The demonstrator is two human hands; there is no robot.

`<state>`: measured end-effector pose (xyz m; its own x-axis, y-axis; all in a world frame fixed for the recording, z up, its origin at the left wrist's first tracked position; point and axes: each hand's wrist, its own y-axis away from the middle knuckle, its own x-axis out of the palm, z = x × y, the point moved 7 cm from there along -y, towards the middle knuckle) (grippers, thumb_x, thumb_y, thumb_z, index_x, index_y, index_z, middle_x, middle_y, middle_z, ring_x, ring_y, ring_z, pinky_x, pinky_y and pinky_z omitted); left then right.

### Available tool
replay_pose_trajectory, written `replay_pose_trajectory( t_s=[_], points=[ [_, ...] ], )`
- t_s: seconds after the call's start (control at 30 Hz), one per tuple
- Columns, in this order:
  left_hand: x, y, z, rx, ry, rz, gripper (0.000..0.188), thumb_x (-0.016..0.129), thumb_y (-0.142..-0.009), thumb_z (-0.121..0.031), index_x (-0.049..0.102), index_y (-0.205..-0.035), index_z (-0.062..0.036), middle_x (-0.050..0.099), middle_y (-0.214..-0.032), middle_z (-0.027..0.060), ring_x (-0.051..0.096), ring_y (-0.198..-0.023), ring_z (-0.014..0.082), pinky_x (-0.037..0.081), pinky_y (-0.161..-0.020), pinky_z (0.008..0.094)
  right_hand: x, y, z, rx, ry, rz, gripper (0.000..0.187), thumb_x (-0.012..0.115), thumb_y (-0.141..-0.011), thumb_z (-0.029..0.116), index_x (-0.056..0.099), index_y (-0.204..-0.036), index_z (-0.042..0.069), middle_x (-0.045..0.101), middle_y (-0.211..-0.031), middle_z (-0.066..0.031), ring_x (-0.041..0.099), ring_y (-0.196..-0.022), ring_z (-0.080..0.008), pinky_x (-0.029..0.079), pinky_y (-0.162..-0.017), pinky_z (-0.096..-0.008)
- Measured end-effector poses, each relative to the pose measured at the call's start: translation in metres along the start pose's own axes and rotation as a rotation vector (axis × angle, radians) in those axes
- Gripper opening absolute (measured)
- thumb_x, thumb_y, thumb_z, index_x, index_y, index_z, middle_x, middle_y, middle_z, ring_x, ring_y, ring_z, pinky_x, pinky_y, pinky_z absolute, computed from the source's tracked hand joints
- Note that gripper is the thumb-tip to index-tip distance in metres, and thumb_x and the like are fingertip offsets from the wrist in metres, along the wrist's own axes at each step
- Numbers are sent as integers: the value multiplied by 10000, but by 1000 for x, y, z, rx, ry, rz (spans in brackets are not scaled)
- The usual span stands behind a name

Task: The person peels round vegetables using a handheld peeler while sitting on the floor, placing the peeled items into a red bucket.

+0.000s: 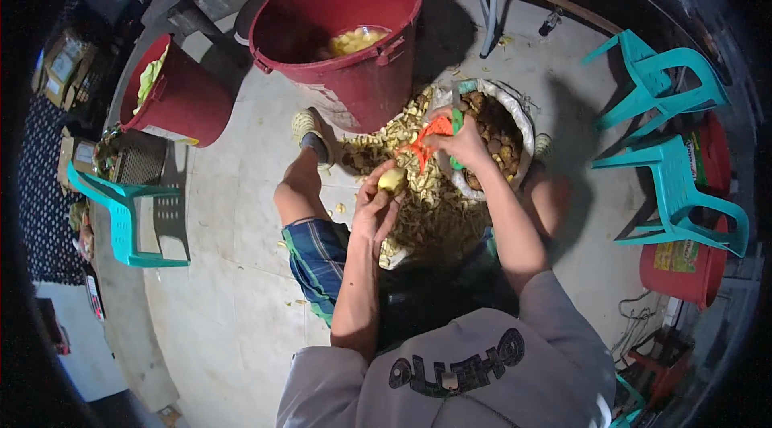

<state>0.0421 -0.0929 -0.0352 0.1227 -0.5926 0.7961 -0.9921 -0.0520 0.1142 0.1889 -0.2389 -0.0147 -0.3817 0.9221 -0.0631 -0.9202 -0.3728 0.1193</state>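
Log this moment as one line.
left hand: holds peeled potato | right hand: at orange item, grip unclear | white sack: brown potatoes | floor: peelings | large red tub: pale potatoes

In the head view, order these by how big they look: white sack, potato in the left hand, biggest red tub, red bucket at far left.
1. Tub
2. Bucket and sack: too alike to rank
3. Potato
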Motion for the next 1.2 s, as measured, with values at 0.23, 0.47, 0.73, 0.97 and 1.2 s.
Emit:
replay_pose_trajectory(
  t_s=[0.23,0.47,0.73,0.97,1.2],
  points=[
    [4,-6,5,18,-39,18,663,803,-712,-257,496,-1239,1,589,-1152,72,559,-1067,194,454,-897,336,-20,-7,-20,-13,55,-31,444,863,-623,122,605,-968,16,653,-929,-62,604,-891,-137,495,-788,-307],
    [-5,-7,3,22,-26,-35,675,821,-689,-262,509,-1227,0,593,-1151,71,573,-1062,199,454,-921,332,3,-7,-5,23,-20,69,452,865,-625,137,600,-975,31,635,-991,-60,590,-952,-158,469,-858,-326],
    [-3,1,8,43,40,-85,625,792,-727,-229,511,-1223,25,581,-1160,93,543,-1096,206,422,-951,343,1,1,-1,14,55,52,396,828,-636,47,600,-958,23,633,-997,-44,600,-882,-132,492,-776,-290],
    [-5,-1,-2,59,36,-42,636,785,-729,-196,488,-1243,32,563,-1200,118,537,-1117,213,397,-1012,359,17,10,30,-268,139,68,415,824,-642,46,590,-985,17,637,-883,-48,602,-825,-128,489,-774,-290],
    [7,0,-10,38,260,-52,603,685,-834,-199,407,-1274,105,525,-1231,184,529,-1131,270,438,-1011,351,-5,-8,-8,-96,-6,-13,406,844,-659,95,605,-977,15,643,-882,-28,593,-822,-100,507,-738,-280]
  ],
)
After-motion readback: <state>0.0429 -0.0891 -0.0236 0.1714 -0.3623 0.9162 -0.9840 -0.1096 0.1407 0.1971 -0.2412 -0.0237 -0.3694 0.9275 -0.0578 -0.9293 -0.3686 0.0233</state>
